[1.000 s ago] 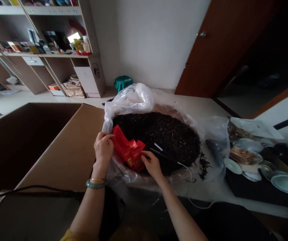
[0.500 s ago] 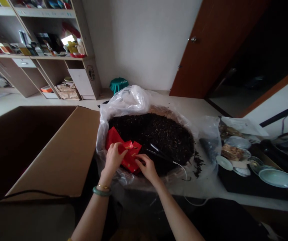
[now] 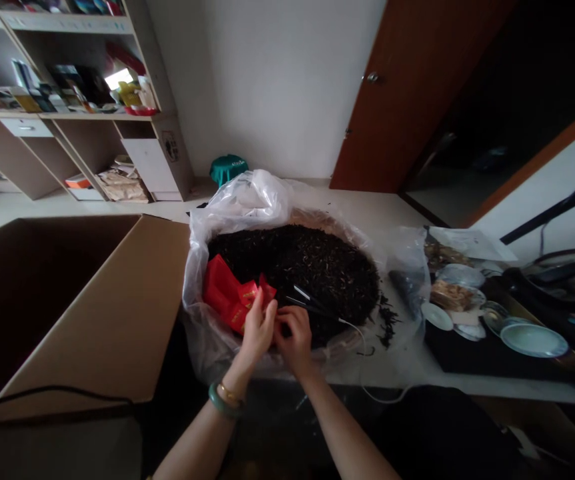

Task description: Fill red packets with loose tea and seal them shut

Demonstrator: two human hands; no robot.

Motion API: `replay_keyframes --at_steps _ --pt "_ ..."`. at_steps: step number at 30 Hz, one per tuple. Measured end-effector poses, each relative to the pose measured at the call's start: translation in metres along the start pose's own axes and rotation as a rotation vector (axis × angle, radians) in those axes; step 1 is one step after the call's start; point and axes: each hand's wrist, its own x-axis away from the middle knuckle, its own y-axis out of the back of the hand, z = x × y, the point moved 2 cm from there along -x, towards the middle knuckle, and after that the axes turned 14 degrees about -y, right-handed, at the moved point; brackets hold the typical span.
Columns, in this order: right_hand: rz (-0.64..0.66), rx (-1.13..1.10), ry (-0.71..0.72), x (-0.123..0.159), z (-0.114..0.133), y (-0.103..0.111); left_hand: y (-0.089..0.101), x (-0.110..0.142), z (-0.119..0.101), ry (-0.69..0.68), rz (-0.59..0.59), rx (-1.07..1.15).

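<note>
My left hand is closed around a small red packet, whose upper part shows above the fingers. My right hand meets it from the right, thumb and fingertips pinched together at the packet's near side; what lies between those tips is hidden. More red packets with gold print lie to the left, on the near left part of a heap of dark dried leaves that look like tea. A large clear plastic bag surrounds the heap.
A thin dark device with a white cable rests on the leaves. At left stands an open cardboard box. To the right are a pale bowl, several small dishes and a bag of brown pieces. Loose leaves lie outside the bag.
My left hand has moved right and turned, bringing a red packet upright beside my right hand. My right hand's fingers have drawn together. The view has shifted slightly.
</note>
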Motion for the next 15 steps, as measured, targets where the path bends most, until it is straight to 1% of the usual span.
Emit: replay_keyframes --at_steps 1,3,6,7,8,11,15 --pt "0.016 0.025 0.045 0.0 0.003 0.004 -0.007 0.003 0.002 0.02 0.047 0.061" --pt "0.022 0.07 0.081 -0.004 0.005 0.016 -0.015 0.004 0.004 0.067 0.135 0.149" --pt "-0.066 0.138 0.08 -0.02 0.003 0.036 -0.021 0.002 0.007 0.153 0.308 0.251" --pt "-0.068 0.18 0.095 -0.026 0.002 0.041 -0.022 0.001 0.008 0.167 0.357 0.277" --pt "-0.042 0.228 0.118 -0.032 0.001 0.044 -0.023 0.001 0.009 0.171 0.388 0.296" --pt "0.028 0.342 0.187 -0.041 -0.004 0.045 -0.027 0.002 0.014 0.164 0.4 0.301" --pt "-0.038 0.386 0.241 -0.036 -0.012 0.039 -0.028 0.004 0.028 0.14 0.391 0.201"
